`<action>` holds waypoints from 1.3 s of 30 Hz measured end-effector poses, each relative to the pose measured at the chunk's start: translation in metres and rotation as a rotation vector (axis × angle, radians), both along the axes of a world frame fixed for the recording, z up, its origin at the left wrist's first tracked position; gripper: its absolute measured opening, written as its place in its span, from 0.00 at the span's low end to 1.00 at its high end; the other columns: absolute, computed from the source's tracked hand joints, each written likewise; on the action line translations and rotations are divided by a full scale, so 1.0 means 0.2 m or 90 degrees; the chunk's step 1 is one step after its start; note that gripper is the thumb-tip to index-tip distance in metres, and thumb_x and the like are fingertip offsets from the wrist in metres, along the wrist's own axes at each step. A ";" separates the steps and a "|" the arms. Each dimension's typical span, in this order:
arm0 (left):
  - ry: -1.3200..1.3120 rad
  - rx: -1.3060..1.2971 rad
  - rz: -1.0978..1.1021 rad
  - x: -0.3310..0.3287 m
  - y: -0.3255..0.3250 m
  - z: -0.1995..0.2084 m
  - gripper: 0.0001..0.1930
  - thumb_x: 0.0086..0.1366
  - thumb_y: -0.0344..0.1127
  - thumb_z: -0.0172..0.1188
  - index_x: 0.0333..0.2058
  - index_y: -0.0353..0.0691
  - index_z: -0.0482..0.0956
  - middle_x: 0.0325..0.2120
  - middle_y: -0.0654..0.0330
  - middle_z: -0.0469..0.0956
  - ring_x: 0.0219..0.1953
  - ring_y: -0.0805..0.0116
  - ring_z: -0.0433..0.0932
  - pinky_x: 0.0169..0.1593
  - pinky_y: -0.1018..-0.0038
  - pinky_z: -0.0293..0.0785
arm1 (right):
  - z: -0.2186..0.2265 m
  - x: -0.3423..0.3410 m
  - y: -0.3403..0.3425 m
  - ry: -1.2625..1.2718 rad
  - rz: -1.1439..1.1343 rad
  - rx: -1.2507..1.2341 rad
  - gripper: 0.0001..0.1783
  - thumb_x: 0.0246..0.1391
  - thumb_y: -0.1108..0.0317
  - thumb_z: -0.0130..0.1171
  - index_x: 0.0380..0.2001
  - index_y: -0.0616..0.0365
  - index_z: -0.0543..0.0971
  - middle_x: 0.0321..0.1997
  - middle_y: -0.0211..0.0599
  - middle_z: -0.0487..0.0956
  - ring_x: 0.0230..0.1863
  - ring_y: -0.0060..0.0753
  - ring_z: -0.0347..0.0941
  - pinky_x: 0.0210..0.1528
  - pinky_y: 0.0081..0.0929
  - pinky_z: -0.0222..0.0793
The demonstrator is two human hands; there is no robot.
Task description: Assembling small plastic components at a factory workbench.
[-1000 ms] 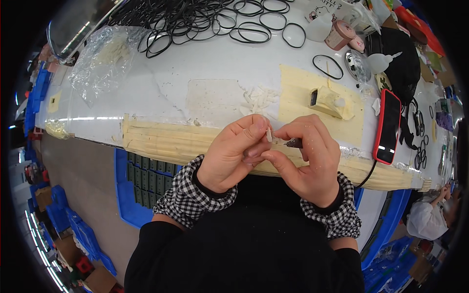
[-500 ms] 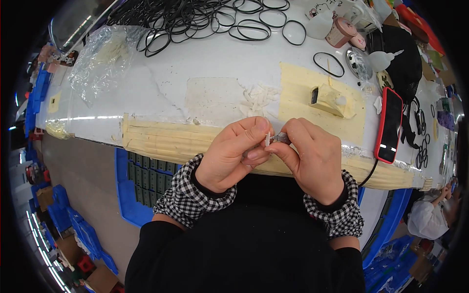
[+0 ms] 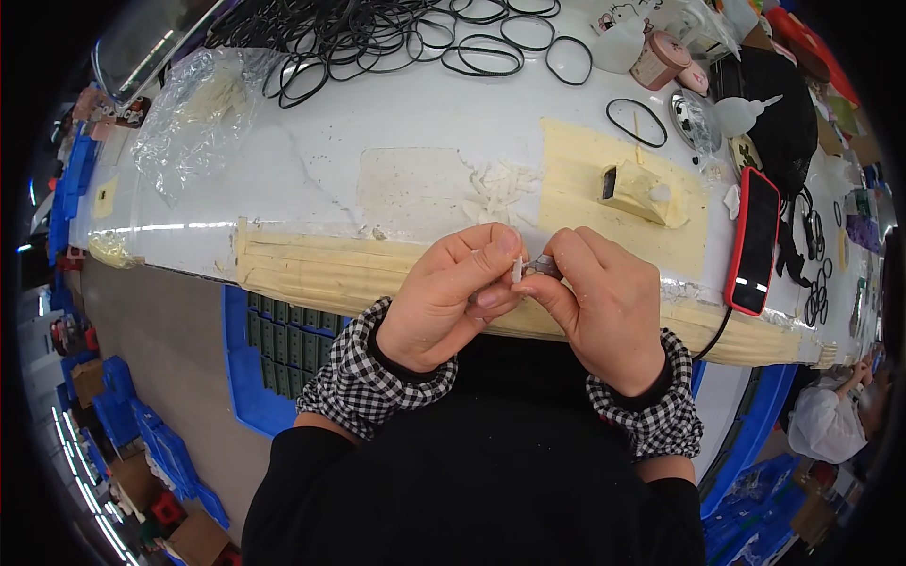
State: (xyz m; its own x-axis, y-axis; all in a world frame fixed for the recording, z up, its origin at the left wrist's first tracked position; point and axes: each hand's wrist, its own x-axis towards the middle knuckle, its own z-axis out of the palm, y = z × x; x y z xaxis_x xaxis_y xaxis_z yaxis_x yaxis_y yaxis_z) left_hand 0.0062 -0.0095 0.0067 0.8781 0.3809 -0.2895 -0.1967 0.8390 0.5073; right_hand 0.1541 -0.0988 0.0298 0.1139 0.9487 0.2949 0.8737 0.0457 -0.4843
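While the two hands met just below the centre of the frame, the left hand (image 3: 451, 294) pinched a tiny white piece (image 3: 517, 271) between thumb and forefinger, and the right hand (image 3: 604, 307) pressed a small grey metal part (image 3: 545, 264) against it, fingertips touching. Both wrists wore checked black-and-white cuffs over black sleeves. Just above the hands ran the table's (image 3: 377, 132) front edge, wrapped in ridged yellowish tape; the top itself was smooth, glossy white. A little heap of white scraps (image 3: 498, 184) lay near, beside a pale yellow mat bearing a small blocky fixture (image 3: 630, 184). At the right a red-cased phone (image 3: 755, 241) lay flat. Thin black rubber rings (image 3: 377, 38) sprawled across the upper frame, crinkled clear plastic (image 3: 193, 118) at upper left. Blue crates (image 3: 255, 368) stood below. Compared with a second earlier, the hands had closed tighter together.
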 end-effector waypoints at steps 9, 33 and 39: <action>-0.003 0.010 0.005 0.00 0.00 0.00 0.12 0.69 0.39 0.49 0.30 0.38 0.71 0.19 0.70 0.64 0.20 0.84 0.57 0.25 0.85 0.54 | 0.00 0.00 -0.01 -0.021 0.007 -0.019 0.16 0.49 0.51 0.58 0.24 0.52 0.71 0.18 0.31 0.66 0.19 0.34 0.69 0.20 0.28 0.63; 0.050 0.059 0.045 -0.01 -0.01 0.00 0.09 0.67 0.37 0.53 0.31 0.38 0.72 0.18 0.71 0.63 0.21 0.84 0.57 0.26 0.86 0.54 | 0.02 0.00 -0.01 -0.024 -0.001 -0.018 0.20 0.48 0.51 0.59 0.23 0.57 0.69 0.18 0.34 0.66 0.19 0.38 0.67 0.20 0.30 0.61; 0.054 0.070 0.040 -0.01 -0.01 0.01 0.09 0.67 0.37 0.53 0.31 0.38 0.71 0.18 0.71 0.63 0.21 0.84 0.57 0.26 0.86 0.54 | 0.01 0.00 -0.01 -0.042 0.007 -0.012 0.17 0.49 0.51 0.58 0.22 0.52 0.70 0.18 0.31 0.64 0.18 0.34 0.68 0.19 0.29 0.61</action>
